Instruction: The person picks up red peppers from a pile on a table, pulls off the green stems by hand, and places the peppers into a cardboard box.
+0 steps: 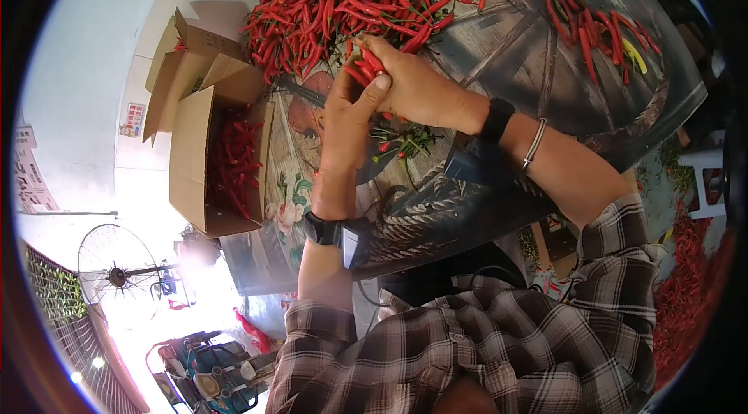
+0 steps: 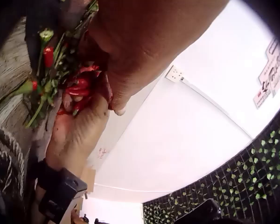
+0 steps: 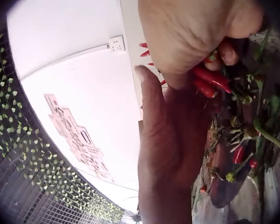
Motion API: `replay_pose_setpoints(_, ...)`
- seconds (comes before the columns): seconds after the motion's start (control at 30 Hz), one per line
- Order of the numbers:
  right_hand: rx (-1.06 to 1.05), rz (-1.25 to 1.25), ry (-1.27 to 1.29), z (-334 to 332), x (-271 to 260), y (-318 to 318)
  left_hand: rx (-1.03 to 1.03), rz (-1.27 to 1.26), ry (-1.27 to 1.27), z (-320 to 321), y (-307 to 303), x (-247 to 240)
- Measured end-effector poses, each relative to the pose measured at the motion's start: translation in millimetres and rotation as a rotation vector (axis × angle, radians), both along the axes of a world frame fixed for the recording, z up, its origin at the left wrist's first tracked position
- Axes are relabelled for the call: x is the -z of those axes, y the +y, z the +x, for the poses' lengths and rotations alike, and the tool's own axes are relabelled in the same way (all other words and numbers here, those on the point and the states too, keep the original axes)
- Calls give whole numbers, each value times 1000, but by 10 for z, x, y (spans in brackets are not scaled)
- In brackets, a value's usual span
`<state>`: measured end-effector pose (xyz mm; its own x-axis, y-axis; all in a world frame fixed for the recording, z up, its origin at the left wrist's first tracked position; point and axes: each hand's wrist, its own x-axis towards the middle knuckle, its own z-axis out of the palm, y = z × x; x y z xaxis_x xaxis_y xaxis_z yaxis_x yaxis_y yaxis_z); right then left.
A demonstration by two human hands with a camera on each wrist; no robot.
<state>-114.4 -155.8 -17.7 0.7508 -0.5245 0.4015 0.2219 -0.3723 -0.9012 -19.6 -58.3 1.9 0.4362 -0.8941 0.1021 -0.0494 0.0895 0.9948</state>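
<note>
My left hand (image 1: 347, 114) and right hand (image 1: 421, 85) are together over the table, close to the near edge of a big heap of red chili peppers (image 1: 343, 5). Between them they hold a small bunch of red chilies (image 1: 364, 66), with the left thumb lying across it. In the left wrist view, red chilies (image 2: 79, 88) show among the curled fingers; in the right wrist view, chili tips (image 3: 212, 78) poke out below the palm. Under the hands lie green chili stems (image 1: 409, 140) with small red bits.
A cardboard box (image 1: 191, 157) with red chilies inside stands left of the hands, another open carton (image 1: 199, 48) behind it. A looser group of chilies (image 1: 584, 24), one yellow, lies on the right of the patterned tabletop (image 1: 499, 56). A white stool (image 1: 705, 172) stands beyond the right edge.
</note>
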Motion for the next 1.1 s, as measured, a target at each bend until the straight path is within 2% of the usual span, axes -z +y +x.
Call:
replay_pose_setpoints(0.03,-22,-9,-24,-7,-27,22,-20,-32,105,-11,-6,-1)
replay_pose_setpoints(0.17,-73,52,115,-57,-123,52,-70,-106,56,-37,-11,-31)
replay_pose_setpoints(0.23,8,-55,-31,-6,-73,56,-4,58,126,25,27,-34)
replay_pose_setpoints(0.33,-21,-46,22,-31,-67,41,44,50,252,-6,40,-30)
replay_pose_setpoints(0.43,-94,22,47,-27,-71,36,47,47,231,-16,36,-47)
replay_pose_setpoints(0.53,-67,-4,41,-44,-70,39,14,132,193,24,51,-19)
replay_pose_setpoints(0.63,-41,-41,-20,-7,-26,33,14,62,120,-35,58,-38)
replay_pose_setpoints(0.77,-79,-7,-95,3,-9,45,38,37,191,-26,54,12)
replay_pose_setpoints(0.93,-114,22,82,-66,-110,56,82,-51,320,-7,26,90)
replay_pose_setpoints(1.1,-110,55,44,-40,-115,92,14,-56,254,-41,16,68)
